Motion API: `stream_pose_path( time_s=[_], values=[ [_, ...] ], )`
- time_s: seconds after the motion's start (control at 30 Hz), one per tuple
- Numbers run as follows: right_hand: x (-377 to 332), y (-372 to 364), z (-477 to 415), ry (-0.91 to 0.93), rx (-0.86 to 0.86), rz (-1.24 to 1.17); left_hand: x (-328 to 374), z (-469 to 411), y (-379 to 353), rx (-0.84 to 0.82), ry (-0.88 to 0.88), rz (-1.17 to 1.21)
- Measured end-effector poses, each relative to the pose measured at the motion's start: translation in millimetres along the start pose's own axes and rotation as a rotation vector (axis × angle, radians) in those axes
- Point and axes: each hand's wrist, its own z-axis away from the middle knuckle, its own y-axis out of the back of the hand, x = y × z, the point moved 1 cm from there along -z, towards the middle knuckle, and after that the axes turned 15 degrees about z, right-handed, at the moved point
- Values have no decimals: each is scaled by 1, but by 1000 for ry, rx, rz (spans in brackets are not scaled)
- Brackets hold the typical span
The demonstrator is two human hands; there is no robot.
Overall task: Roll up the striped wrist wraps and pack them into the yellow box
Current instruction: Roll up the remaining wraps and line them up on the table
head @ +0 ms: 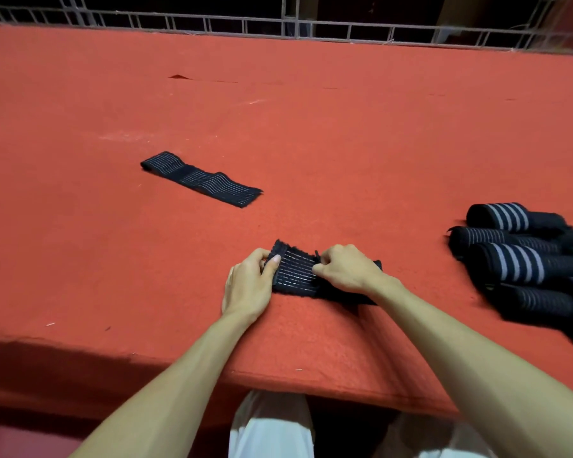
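A black wrist wrap with thin pale stripes (295, 272) lies near the front edge of the red felt table (311, 127). My left hand (248, 285) pinches its left end, thumb on top. My right hand (344, 269) grips the wrap from the right, fingers curled over it and hiding its right part. A second striped wrap (201, 178) lies flat and partly folded farther back on the left. Several rolled wraps (523, 266) lie in a pile at the right. The yellow box is not in view.
A metal grille (295, 24) runs along the far edge of the table. The table's front edge passes just below my forearms, with my white-clothed knees under it.
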Motion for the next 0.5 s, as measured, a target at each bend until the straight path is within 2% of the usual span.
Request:
stream_pose_path(
  time_s=[0.1,0.2,0.27,0.43,0.5],
  values=[
    [18,16,10,-80,55,-216,6,-1,8,136,12,175],
    [45,38,27,-167,99,-246,33,-7,22,221,-33,212],
    [61,51,42,-211,72,-189,65,-14,27,184,-142,156],
    [79,84,79,-202,-173,112,158,-15,34,39,-375,125],
    [78,106,93,-163,-97,231,191,-5,38,-9,-456,132]
  ],
)
